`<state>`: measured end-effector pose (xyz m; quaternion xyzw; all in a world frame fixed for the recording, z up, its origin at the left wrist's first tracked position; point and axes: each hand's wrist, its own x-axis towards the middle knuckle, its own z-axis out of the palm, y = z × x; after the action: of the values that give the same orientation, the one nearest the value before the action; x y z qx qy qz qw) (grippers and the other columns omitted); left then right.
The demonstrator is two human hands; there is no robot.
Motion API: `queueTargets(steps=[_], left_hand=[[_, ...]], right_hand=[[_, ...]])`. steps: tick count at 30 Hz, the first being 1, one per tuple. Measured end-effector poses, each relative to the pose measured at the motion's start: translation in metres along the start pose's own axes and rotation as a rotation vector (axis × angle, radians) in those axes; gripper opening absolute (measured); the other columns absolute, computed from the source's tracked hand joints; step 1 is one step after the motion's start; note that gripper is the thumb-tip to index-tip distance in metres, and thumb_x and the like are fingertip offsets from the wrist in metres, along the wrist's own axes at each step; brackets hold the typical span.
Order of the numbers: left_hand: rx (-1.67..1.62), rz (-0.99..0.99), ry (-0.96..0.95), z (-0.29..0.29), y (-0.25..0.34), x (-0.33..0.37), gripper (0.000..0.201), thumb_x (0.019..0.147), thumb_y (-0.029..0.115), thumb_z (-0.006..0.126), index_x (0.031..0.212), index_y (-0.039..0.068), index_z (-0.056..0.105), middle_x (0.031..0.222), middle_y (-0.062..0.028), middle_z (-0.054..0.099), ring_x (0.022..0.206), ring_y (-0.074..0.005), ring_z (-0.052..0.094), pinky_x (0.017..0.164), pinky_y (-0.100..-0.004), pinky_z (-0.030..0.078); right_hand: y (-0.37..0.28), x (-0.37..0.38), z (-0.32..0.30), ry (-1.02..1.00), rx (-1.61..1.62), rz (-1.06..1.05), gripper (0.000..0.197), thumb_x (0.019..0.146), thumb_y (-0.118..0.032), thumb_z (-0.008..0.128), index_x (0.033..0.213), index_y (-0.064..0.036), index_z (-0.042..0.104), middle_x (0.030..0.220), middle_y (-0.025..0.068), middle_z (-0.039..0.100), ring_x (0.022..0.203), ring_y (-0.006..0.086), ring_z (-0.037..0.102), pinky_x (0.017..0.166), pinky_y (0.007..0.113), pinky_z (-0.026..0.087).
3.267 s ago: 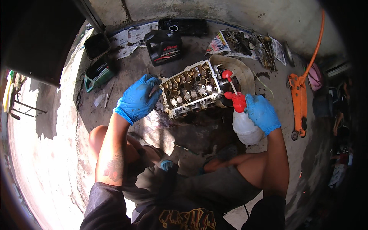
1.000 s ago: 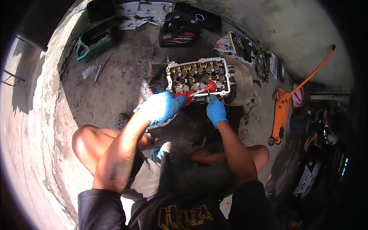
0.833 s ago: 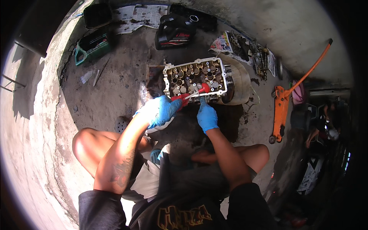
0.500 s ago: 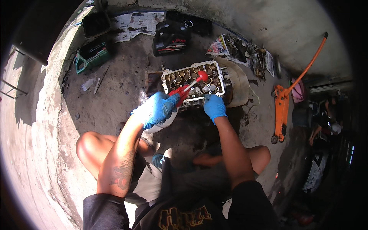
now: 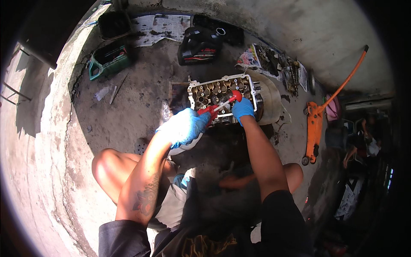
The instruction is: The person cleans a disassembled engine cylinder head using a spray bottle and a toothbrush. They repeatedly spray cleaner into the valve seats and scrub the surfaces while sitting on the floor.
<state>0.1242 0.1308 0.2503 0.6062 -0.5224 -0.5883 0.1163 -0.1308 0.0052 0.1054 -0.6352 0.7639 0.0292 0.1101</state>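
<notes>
My left hand (image 5: 183,127), in a blue glove, is wrapped round the red head of a spray bottle (image 5: 208,114). Its white body (image 5: 187,147) shows partly below that hand. From the head a white rod (image 5: 222,105) runs over the metal engine cylinder head (image 5: 205,85) and ends in a red knob (image 5: 236,95). Also gloved in blue, my right hand (image 5: 243,110) is just beside the knob, over the cylinder head's near right part. Its fingers look curled; what they grip is hidden. Valve parts sit inside the cylinder head's pale rim.
An orange floor jack (image 5: 314,128) stands on the right. Beyond the cylinder head lie a black oil jug (image 5: 199,47), newspaper (image 5: 165,28) and metal parts (image 5: 292,77). A cut green container (image 5: 109,60) is at far left. Another person (image 5: 364,137) is at the right edge.
My right hand has moved from the cylinder head's near edge up beside the red knob. The left hand keeps its hold on the spray bottle. The whole view has shifted slightly.
</notes>
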Motion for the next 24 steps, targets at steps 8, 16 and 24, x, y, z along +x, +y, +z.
queueTargets(steps=[8,16,24], left_hand=[[0.139,0.183,0.093,0.003,-0.012,0.010,0.042,0.093,0.036,0.048,0.086,0.002,0.070,0.063,-0.0119,0.061,0.051,-0.0173,0.056,0.055,-0.0324,0.046],[-0.050,0.183,0.052,-0.001,-0.003,0.005,0.051,0.097,0.043,0.047,0.091,-0.004,0.068,0.069,-0.0103,0.062,0.057,-0.0162,0.055,0.057,-0.0310,0.047],[-0.196,0.272,0.090,-0.005,0.003,0.010,0.053,0.096,0.047,0.051,0.090,-0.002,0.067,0.067,-0.0064,0.060,0.058,-0.0142,0.055,0.054,-0.0293,0.047]], right_hand=[[0.001,0.006,0.016,-0.105,0.056,-0.107,0.024,0.086,-0.018,0.058,0.102,-0.0035,0.068,0.101,0.0242,0.067,0.098,0.0411,0.064,0.086,0.048,0.051],[-0.015,-0.013,-0.025,-0.180,-0.129,-0.224,0.020,0.081,-0.012,0.059,0.093,0.0002,0.069,0.095,0.0260,0.067,0.095,0.0424,0.065,0.086,0.048,0.052],[0.056,0.061,-0.135,0.027,-0.160,-0.411,0.021,0.080,-0.018,0.064,0.098,-0.0126,0.074,0.096,0.0181,0.068,0.089,0.0356,0.065,0.083,0.045,0.052]])
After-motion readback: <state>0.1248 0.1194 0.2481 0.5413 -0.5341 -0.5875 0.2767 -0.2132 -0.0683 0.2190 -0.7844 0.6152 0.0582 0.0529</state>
